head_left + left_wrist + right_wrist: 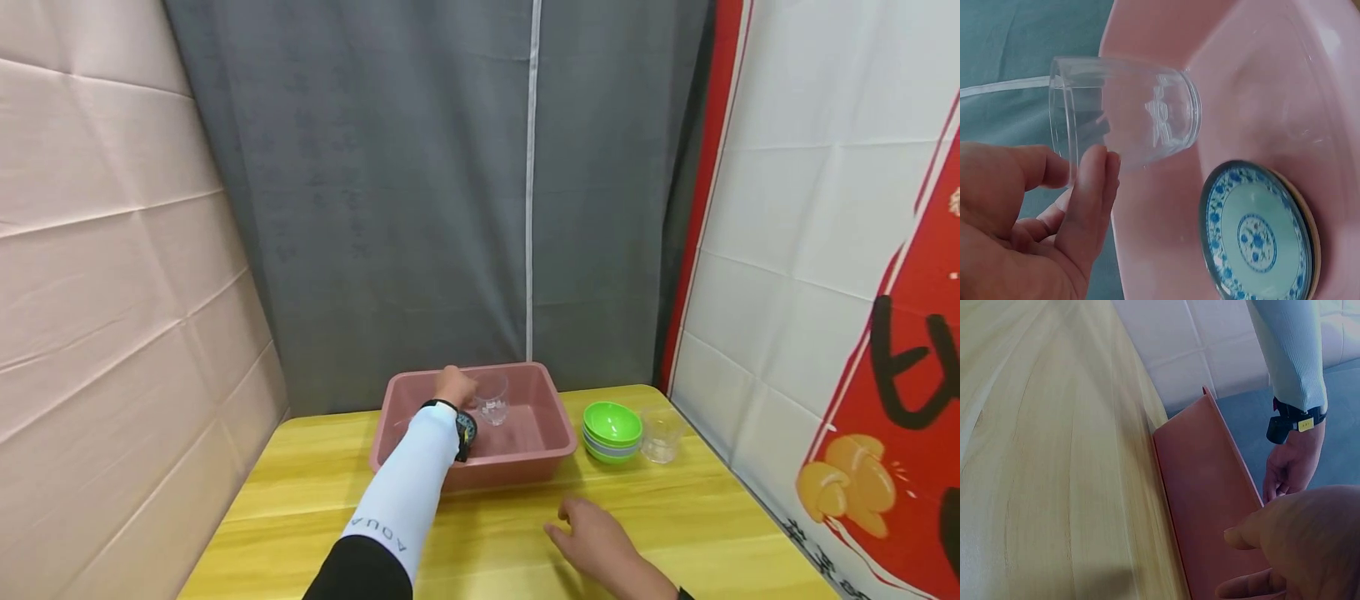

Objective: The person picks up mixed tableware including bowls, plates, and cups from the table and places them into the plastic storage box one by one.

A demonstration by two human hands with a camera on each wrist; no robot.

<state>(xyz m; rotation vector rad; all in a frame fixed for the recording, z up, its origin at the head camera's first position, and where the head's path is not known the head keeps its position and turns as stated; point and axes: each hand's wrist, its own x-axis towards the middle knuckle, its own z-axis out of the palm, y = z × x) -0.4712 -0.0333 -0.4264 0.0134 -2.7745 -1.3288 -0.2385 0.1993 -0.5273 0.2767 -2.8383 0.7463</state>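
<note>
My left hand (455, 387) reaches into a pink plastic basin (502, 473) and pinches the rim of a clear drinking glass (1141, 112) between thumb and fingers. In the head view the glass (492, 402) is over the basin's inside, its base downward. Small plates (1255, 240) with a blue floral border lie stacked in the basin, below the glass; the arm hides them from the head view. My right hand (597, 540) hovers over the table in front of the basin, fingers loosely bent, holding nothing.
Right of the basin is a stack of green and grey bowls (613, 427). Beside it stands another clear glass (662, 438). All stand on the yellow wood-grain table (300, 492). A grey curtain (390, 208) hangs behind, with pale cloth walls at both sides.
</note>
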